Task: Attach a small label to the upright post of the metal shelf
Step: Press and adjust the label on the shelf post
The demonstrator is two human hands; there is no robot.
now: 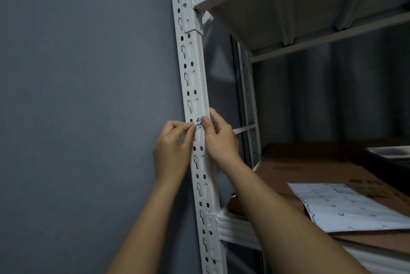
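On one post [193,87] — one label [198,122], two hands' grip: left hand [172,149], right hand [218,137].

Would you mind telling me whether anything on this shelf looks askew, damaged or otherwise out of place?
Nothing stands out. The small label sits on the upright post, pinched between the left hand and right hand. The label sheet lies flat on cardboard on the shelf.

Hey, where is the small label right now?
In the head view, the label sits on the front of the white upright post, between the left hand and right hand.
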